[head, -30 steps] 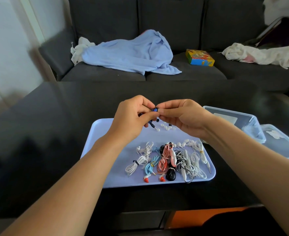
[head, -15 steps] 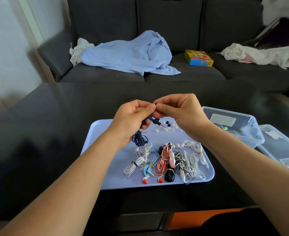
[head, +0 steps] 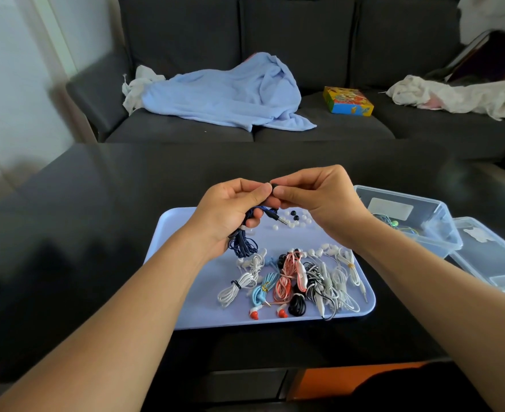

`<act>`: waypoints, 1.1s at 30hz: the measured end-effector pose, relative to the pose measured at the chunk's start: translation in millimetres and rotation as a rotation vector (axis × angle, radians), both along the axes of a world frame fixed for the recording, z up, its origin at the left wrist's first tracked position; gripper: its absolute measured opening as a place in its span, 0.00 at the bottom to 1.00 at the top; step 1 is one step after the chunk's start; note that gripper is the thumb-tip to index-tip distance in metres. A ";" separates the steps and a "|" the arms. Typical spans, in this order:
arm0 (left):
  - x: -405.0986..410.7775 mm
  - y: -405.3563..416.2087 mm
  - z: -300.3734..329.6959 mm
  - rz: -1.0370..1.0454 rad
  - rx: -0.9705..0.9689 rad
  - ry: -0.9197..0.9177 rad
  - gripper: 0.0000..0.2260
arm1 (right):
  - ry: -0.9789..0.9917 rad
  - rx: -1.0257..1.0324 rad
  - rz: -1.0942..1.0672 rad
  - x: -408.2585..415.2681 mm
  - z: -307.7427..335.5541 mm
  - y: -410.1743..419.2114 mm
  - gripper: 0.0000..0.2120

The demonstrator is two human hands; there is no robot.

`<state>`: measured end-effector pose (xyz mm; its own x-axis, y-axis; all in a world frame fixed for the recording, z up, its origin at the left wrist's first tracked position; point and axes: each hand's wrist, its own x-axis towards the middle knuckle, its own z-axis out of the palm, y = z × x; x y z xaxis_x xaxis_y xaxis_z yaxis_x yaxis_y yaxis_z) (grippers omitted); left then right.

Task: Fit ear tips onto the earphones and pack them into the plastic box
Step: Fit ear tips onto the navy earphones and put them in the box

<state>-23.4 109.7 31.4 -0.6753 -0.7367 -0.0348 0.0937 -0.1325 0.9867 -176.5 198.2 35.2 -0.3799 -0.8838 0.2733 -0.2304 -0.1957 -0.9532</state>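
Note:
My left hand (head: 230, 209) grips dark blue earphones (head: 244, 243); their coiled cable hangs below the palm and the jack sticks out to the right. My right hand (head: 313, 194) pinches a small black ear tip (head: 273, 186) against the earbud held at my left fingertips. Both hands hover over the back of a lilac tray (head: 192, 295). Several bundled earphones (head: 293, 281) in white, blue, pink and black lie on the tray. Loose white and black ear tips (head: 296, 220) are scattered at its far side. A clear plastic box (head: 429, 233) stands to the right with earphones inside.
The box's clear lid (head: 495, 263) lies right of it on the dark table (head: 96, 233). Behind the table is a grey sofa (head: 304, 40) with a blue blanket (head: 224, 96), a colourful box (head: 348, 101) and white cloth (head: 459, 95).
Both hands have risen slightly and stayed together. The dark blue cable now hangs lower from my left hand, and a black tip shows between the fingertips.

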 end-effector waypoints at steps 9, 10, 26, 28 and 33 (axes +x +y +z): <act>6.8 -0.5 3.3 -0.149 0.066 -0.018 0.09 | -0.198 0.146 0.351 -5.0 2.0 4.2 0.15; 7.5 0.0 3.9 -0.182 0.092 -0.004 0.10 | -0.225 0.169 0.394 -3.7 2.3 3.9 0.14; 8.8 -0.2 5.5 -0.245 0.112 0.072 0.09 | -0.427 0.205 0.440 3.2 3.7 -0.9 0.09; 8.3 -0.2 6.3 -0.250 0.120 0.074 0.08 | -0.425 0.208 0.440 2.7 4.4 0.0 0.09; 7.2 1.9 6.2 -0.230 0.104 0.063 0.09 | -0.416 0.186 0.369 7.5 4.6 -2.3 0.10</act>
<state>-16.1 111.6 37.6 -0.8279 -0.5582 -0.0546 0.1104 -0.2577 0.9599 -168.9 195.9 39.9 -0.0806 -0.9967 -0.0051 0.2222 -0.0130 -0.9749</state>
